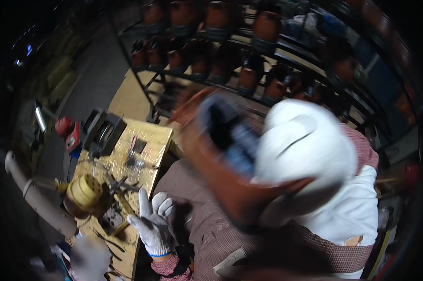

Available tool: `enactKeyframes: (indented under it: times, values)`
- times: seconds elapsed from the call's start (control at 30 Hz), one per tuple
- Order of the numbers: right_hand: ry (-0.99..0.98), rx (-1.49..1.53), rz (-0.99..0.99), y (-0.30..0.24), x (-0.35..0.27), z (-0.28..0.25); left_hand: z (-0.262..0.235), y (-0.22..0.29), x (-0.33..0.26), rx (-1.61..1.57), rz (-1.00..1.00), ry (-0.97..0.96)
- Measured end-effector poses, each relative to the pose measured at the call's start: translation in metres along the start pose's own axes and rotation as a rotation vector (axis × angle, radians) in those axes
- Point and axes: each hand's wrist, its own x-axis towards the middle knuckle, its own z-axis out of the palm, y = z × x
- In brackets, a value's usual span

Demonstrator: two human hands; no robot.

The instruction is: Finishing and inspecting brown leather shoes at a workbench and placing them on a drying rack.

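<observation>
Brown leather boot (223, 185), blurred and close to the camera, is up in front of the person's body, off the bench, its dark opening facing up. The white-gloved right hand (310, 140) seems to clasp it at the rim, though blur hides how the fingers close. The white-gloved left hand (153, 229) is beside the bench's right edge, fingers spread, apparently holding nothing.

As far as can be judged, the upper is already formed, with the boot in hand rather than set down; the blur leaves unclear whether any work on it remains.

Below the hands is brown checked cloth (204, 229). The bench (155, 133) has a pale, glossy, worn top. Near its lower end lies a dark, slender-handled tool (111, 243); by its left edge is a yellow perforated fixture (86, 189), and toward the far left corner a black block-like device (103, 133). Beyond, a dark metal rack (139, 79) carries rows of similar brown boots (250, 75). Room is dim, with a lit tube (40, 117) at left.
</observation>
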Motion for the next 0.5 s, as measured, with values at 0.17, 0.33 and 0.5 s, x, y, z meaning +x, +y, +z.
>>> enactKeyframes:
  times: [0.17, 0.33, 0.5]
  values:
    - [0.221, -0.200, 0.357, 0.043, -0.055, -0.040, -0.031, -0.025, -0.015, -0.124, -0.027, 0.082]
    - [0.144, -0.544, 0.797, 0.175, -0.109, -0.048, 0.011, -0.027, 0.003, -0.041, -0.096, 0.002]
    - [0.332, -0.744, 0.790, 0.237, -0.140, -0.035, 0.022, -0.019, -0.001, -0.045, -0.037, 0.041]
